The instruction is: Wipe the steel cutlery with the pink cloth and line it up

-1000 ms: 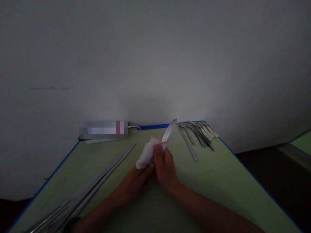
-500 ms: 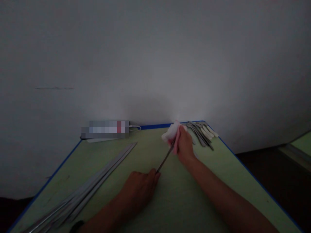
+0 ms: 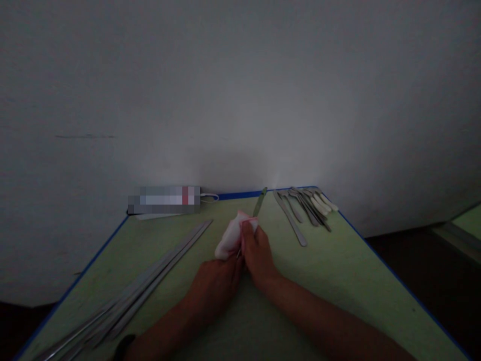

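Knife | juts beyond cloth, right fingers | lower end at left fingers

A table stands before a wall. Centre: the left hand and, to its right, the right hand, with a cloth around a held knife pointing toward the far edge. Left: strips lying diagonally; behind them, a masked object, a cord at its right. Right: a loose knife, then clustered cutlery near the far corner.
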`<act>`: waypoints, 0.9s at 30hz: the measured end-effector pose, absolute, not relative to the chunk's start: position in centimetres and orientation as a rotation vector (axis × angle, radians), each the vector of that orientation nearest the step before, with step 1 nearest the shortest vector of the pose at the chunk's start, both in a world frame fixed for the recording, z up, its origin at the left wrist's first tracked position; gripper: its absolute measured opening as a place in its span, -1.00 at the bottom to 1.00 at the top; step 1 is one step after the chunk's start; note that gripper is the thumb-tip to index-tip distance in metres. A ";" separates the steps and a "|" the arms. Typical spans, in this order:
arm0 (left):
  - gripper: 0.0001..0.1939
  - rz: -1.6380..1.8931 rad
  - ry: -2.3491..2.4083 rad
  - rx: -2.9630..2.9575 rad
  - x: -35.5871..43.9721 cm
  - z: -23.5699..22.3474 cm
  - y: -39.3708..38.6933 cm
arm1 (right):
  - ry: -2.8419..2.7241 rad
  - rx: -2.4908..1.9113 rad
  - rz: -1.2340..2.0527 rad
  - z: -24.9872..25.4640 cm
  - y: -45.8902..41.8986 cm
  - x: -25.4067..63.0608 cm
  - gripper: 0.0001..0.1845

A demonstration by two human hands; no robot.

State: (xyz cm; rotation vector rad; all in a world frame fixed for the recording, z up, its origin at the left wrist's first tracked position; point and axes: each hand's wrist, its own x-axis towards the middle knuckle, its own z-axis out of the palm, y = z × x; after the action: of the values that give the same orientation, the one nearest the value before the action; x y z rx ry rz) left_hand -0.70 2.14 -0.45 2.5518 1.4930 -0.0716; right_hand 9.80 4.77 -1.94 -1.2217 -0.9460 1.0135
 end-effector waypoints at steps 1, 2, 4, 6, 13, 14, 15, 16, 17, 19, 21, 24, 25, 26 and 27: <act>-0.54 -0.089 1.512 2.546 -0.6 -0.4 2.0 | -0.939 -1.228 1.022 -1.8 4.9 10.0 -0.61; -0.54 -0.109 1.537 2.535 -0.5 -0.3 1.9 | -0.917 -1.226 1.037 -1.5 5.2 10.3 -0.60; -0.54 -0.129 1.574 2.511 -0.3 -0.1 1.6 | -0.842 -1.186 1.087 -0.8 6.0 11.0 -0.58; -0.54 -0.133 1.588 2.502 -0.1 0.1 1.4 | -0.761 -1.123 1.139 0.0 6.8 11.9 -0.58; -0.55 -0.101 1.545 2.568 0.0 0.1 0.8 | -0.514 -1.020 1.134 0.8 9.2 14.6 -0.69; -0.56 -0.091 1.534 2.575 0.0 0.1 0.7 | -0.489 -0.999 1.133 0.8 9.5 15.0 -0.70; -0.56 -0.084 1.520 2.581 0.0 0.0 0.7 | -0.480 -0.979 1.130 0.8 9.7 15.3 -0.70; -0.56 -0.075 1.506 2.585 -0.1 0.0 0.7 | -0.481 -0.962 1.127 0.8 9.9 15.5 -0.69; -0.55 -0.062 1.491 2.587 -0.1 0.0 0.8 | -0.486 -0.949 1.123 0.8 10.1 15.7 -0.68; -0.55 -0.035 1.466 2.580 -0.3 -0.1 1.0 | -0.491 -0.937 1.107 0.8 10.2 16.0 -0.66; -0.54 0.014 1.443 2.556 -0.6 -0.1 1.2 | -0.493 -0.944 1.097 0.8 10.1 15.8 -0.62; -0.50 0.135 1.364 2.490 -1.1 -0.1 1.6 | -0.521 -0.981 1.115 0.5 9.3 14.9 -0.56; -0.49 0.179 1.337 2.447 -1.3 -0.1 1.7 | -0.546 -1.000 1.142 0.3 8.9 14.3 -0.54; -0.48 0.221 1.319 2.393 -1.5 -0.2 1.9 | -0.585 -1.016 1.173 -0.1 8.4 13.7 -0.53; -0.49 0.262 1.307 2.331 -1.7 -0.2 2.0 | -0.634 -1.027 1.206 -0.5 7.8 13.1 -0.51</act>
State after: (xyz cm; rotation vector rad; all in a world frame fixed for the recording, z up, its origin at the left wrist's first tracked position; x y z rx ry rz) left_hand -1.68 2.03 -0.19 2.3315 1.3067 0.2616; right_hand 13.12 7.85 -0.45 -1.0267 -0.6342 1.2061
